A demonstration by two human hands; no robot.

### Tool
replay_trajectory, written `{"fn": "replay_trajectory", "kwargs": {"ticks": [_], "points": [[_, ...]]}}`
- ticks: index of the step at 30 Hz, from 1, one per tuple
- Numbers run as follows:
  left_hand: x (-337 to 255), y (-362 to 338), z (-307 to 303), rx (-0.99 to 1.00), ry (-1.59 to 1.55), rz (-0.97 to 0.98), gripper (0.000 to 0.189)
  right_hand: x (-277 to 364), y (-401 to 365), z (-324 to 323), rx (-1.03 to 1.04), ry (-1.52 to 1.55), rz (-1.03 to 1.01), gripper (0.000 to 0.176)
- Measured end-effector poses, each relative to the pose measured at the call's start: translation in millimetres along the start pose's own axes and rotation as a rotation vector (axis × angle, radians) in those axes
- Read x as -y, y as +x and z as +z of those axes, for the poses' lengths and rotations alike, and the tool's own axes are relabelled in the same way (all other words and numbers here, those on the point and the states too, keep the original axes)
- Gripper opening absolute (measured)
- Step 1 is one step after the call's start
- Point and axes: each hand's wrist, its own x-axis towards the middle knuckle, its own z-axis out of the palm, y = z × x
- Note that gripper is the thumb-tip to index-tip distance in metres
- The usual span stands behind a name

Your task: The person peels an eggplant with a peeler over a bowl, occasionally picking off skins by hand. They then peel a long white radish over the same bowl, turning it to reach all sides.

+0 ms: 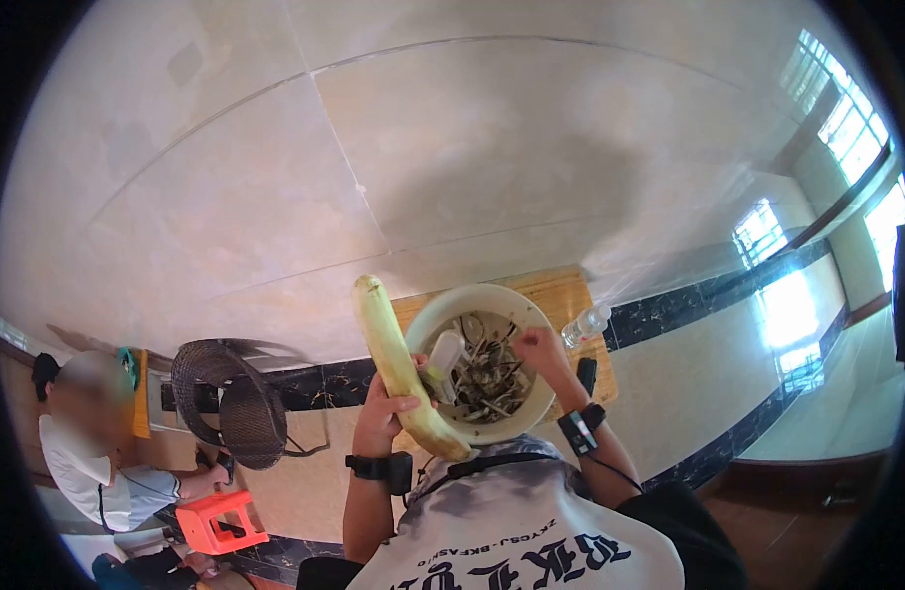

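My left hand (379, 408) is closed around a long, pale green gourd (394, 356), with the thumb across its lower part. The gourd stands tilted, its upper end toward the wall. Beside my left fingertips, over the basin, is a white and yellowish-green object (446, 356); I cannot make out its kind or whether the fingers grip it. My right hand (538, 346) is over the right side of the cream-coloured basin (544, 395), fingers curled; whatever they may hold is hidden. Dark and pale peel-like scraps (492, 379) lie in the basin.
The basin sits on a wooden table (572, 287) against the wall. A clear plastic bottle (585, 324) and a dark phone-like object (587, 378) are on its right. At left are a wicker chair (251, 423), a red stool (219, 521) and a seated person (84, 472).
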Motion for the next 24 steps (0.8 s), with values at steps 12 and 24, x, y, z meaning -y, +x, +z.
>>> {"fn": "replay_trajectory", "kwargs": {"ticks": [12, 24], "points": [[-7, -12, 10, 0.008, 0.0, 0.026, 0.066, -93, 14, 65, -0.004, -0.6, 0.009, 0.018], [-11, -23, 4, -0.071, -0.004, 0.071, 0.064, -110, 16, 70, 0.18, -0.615, -0.05, 0.019]]}}
